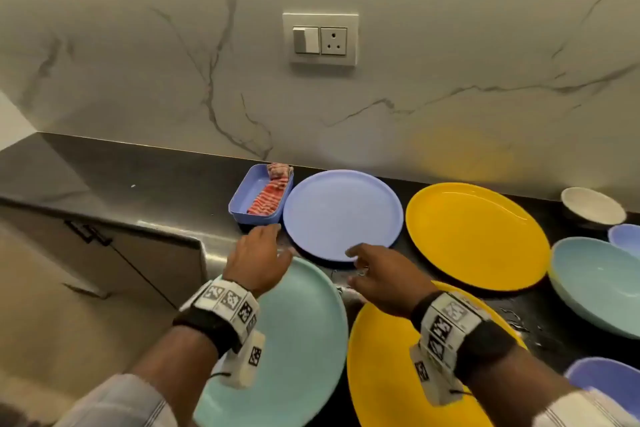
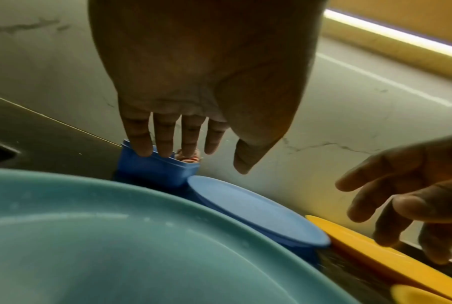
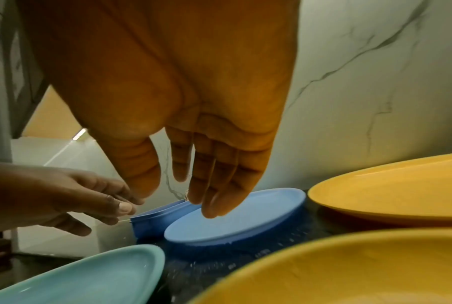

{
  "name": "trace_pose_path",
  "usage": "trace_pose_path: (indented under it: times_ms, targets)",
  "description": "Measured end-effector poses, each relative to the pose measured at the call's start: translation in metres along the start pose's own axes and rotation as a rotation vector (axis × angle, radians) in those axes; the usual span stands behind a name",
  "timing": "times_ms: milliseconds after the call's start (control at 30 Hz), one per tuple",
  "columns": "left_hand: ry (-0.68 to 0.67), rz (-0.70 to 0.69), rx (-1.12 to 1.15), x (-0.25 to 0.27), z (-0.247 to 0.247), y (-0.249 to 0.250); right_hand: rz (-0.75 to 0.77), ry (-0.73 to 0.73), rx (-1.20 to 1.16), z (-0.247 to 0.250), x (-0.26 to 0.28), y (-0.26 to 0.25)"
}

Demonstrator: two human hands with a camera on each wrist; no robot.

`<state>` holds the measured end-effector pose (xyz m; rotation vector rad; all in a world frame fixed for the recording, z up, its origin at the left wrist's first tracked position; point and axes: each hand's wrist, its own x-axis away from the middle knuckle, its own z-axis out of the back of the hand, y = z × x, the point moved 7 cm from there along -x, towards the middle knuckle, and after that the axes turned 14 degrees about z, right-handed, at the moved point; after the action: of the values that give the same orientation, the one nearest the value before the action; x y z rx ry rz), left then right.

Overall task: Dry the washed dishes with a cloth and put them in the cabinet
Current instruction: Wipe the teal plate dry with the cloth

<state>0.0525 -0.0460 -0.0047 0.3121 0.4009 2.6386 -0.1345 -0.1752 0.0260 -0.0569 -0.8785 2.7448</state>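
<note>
Marble wall with a switch socket (image 1: 320, 39) backs a dark desk (image 1: 156, 180) crowded with dishes. Periwinkle plate (image 1: 343, 213) sits at centre; blue rectangular tray (image 1: 247, 198) touches its 9 o'clock edge, with a red-striped cloth (image 1: 272, 196) folded inside. Yellow plate (image 1: 476, 236) lies at 3 o'clock of the periwinkle one, a white bowl (image 1: 592, 206) beyond it. Teal plate (image 1: 294, 340) and a second yellow plate (image 1: 391, 374) lie at 6 o'clock, nearest the person. Left hand (image 1: 258, 262) hovers over the tray's near corner, fingers (image 2: 165, 139) straight and spread, holding nothing. Right hand (image 1: 381, 276) hovers at the periwinkle plate's 6 o'clock rim, fingers (image 3: 219, 185) relaxed, empty; contact with the plate unclear.
</note>
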Motion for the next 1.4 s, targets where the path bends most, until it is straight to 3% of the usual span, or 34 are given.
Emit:
trace_pose_path:
  times_ms: [133, 300, 367, 500, 567, 933, 1100, 1267, 1400]
  targets:
    - [0.048, 0.08, -0.104, -0.06, 0.022, -0.021, -0.024, -0.019, 0.041, -0.004, -0.075, -0.009]
    - [0.106, 0.065, -0.331, -0.118, 0.03, -0.02, -0.019, -0.032, 0.148, -0.015, -0.148, -0.019]
    - [0.062, 0.078, -0.364, -0.139, 0.03, -0.018, -0.028, -0.018, 0.168, -0.016, -0.168, -0.02]
    - [-0.176, 0.085, -0.36, -0.161, 0.016, -0.015, -0.052, -0.016, 0.164, -0.018, -0.194, -0.015]
    - [-0.23, 0.065, -0.346, -0.165, 0.013, -0.011, -0.062, -0.017, 0.164, -0.018, -0.205, -0.014]
    - [-0.19, 0.102, -0.21, -0.181, 0.014, -0.014, -0.059, -0.018, 0.173, -0.016, -0.226, -0.016]
    - [-0.122, -0.029, -0.028, -0.164, 0.058, -0.002, 0.074, 0.01, 0.167, 0.001, -0.229, -0.033]
    - [0.043, -0.323, 0.218, -0.129, 0.121, 0.03, 0.248, 0.083, 0.08, 0.019, -0.231, -0.064]
    - [0.151, -0.409, 0.416, -0.101, 0.143, 0.014, 0.208, 0.212, 0.064, 0.043, -0.22, -0.079]
